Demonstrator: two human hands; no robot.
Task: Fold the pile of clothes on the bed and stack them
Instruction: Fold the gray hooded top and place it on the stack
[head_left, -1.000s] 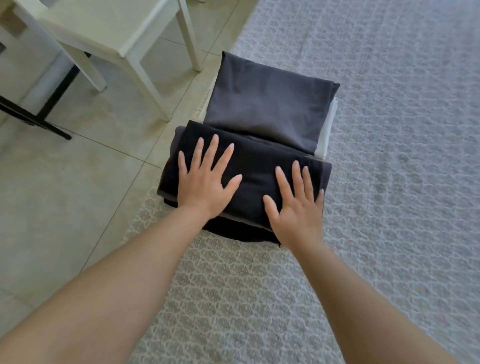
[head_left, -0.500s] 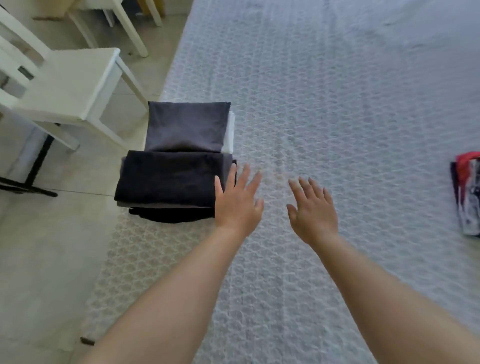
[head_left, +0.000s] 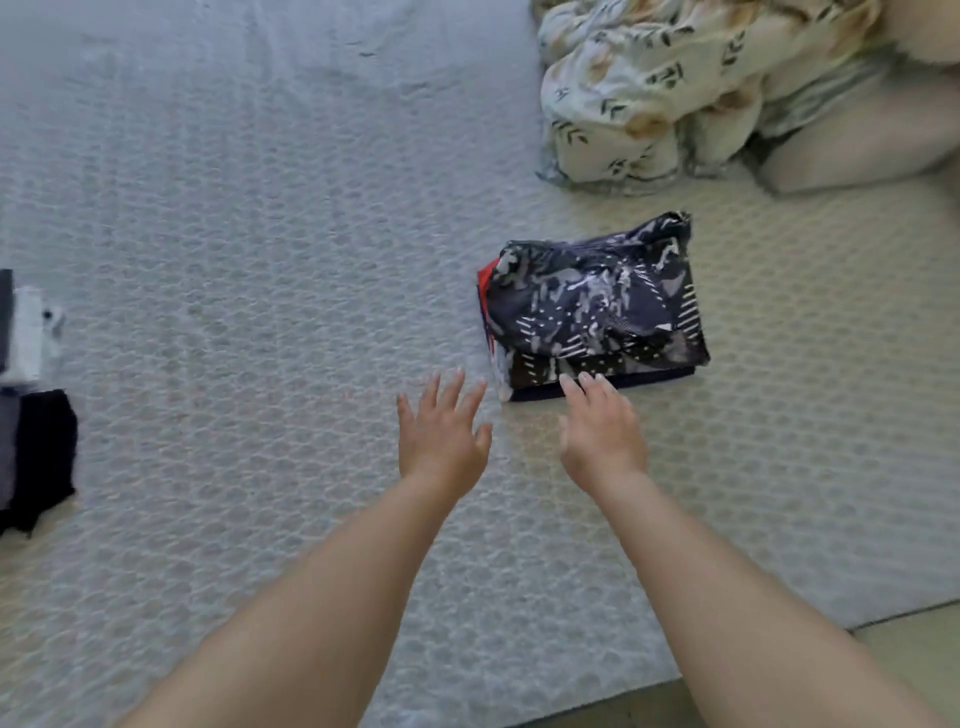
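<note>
Nearest to the camera, two bare forearms reach forward over the bed, which carries everything here under a pale patterned cover. The left hand hovers with fingers straight and spread, and it holds nothing. The right hand is also flat and relaxed, and its fingertips come to the near edge of the patterned bundle; I cannot tell if they already touch it. This bundle is one folded stack of dark printed cloth with a red edge on its left side, lying right of the middle of the bed, and how many pieces are in it cannot be counted. At the left edge of the bed one dark stack of folded black, grey and white clothes shows only partly. So I judge that the folding is mostly done: two folded heaps exist, well apart from each other, and bringing them together into one stack seems to be what is left. Farthest away, at the far right corner, one crumpled leaf-print blanket lies beside one beige pillow.
</note>
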